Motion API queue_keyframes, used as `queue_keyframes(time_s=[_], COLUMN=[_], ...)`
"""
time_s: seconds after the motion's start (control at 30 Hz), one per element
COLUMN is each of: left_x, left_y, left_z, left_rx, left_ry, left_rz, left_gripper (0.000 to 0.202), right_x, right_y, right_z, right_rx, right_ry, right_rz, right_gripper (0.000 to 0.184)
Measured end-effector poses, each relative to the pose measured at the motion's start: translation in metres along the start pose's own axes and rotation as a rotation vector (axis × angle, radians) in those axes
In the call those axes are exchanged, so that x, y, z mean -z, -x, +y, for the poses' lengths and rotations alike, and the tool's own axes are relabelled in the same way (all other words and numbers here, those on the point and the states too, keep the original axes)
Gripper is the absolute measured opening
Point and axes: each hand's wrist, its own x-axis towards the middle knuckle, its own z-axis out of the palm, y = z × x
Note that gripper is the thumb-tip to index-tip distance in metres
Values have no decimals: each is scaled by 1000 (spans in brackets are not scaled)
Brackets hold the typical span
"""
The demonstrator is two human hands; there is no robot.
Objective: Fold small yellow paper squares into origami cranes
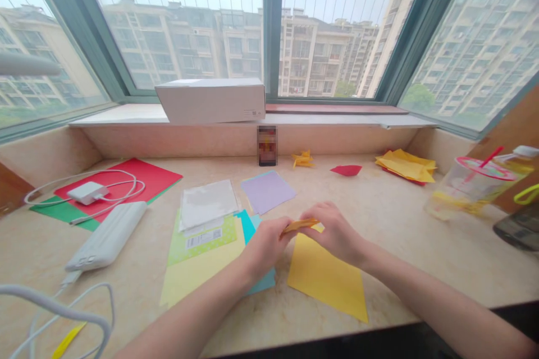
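Fingers (281, 225) of left hand (266, 248) and right hand (338, 234) both pinched shut on a small folded orange paper (300, 225), held between them just above the desk (421, 247), front centre. Yellow sheet (326, 280) lies flat right below it. Left hand is over a teal sheet (246, 223). Purple sheet (267, 190) lies behind. Power bank (107, 241) and charger (87, 192) are well off left, cup (467, 185) far right, white box (213, 100) on the windowsill.

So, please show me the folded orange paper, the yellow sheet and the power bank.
folded orange paper (300, 225), head view, its visible middle
yellow sheet (326, 279), head view, its centre
power bank (107, 237), head view, top face
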Motion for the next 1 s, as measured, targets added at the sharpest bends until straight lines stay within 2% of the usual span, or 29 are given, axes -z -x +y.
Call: queue_keyframes(time_s=[0.03,0.13,0.23,0.37,0.47,0.57,0.67,0.77,0.87,1.0], left_x=[-2,-6,-9,-9,-10,-14,-22,-26,-23,-13], left_y=[0,1,2,7,14,20,23,23,23,22], left_z=[0,4,9,18,24,25,23,21,22,24], left_rx=[-48,-225,-388,-459,-453,-414,-372,-316,-349,-363], left_ry=[-93,-354,-593,-782,-796,-749,-703,-635,-626,-536], left_rz=[9,-20,-94,-205,-253,-243,-244,-227,-243,-294], left_gripper=[23,23,18,15,12,14,16,15,14,19], right_x=[0,0,-3,-8,-3,10,21,22,15,4], right_y=[4,16,27,31,31,33,39,45,49,57], right_z=[0,1,7,14,14,6,-2,-4,-1,-2], right_rx=[28,118,197,232,253,298,319,329,314,205], right_ry=[18,86,144,173,166,205,329,360,272,160], right_rz=[16,39,-5,-128,-224,-306,-346,-373,-356,-236], right_gripper=[5,13,20,25,24,17,15,19,22,20])
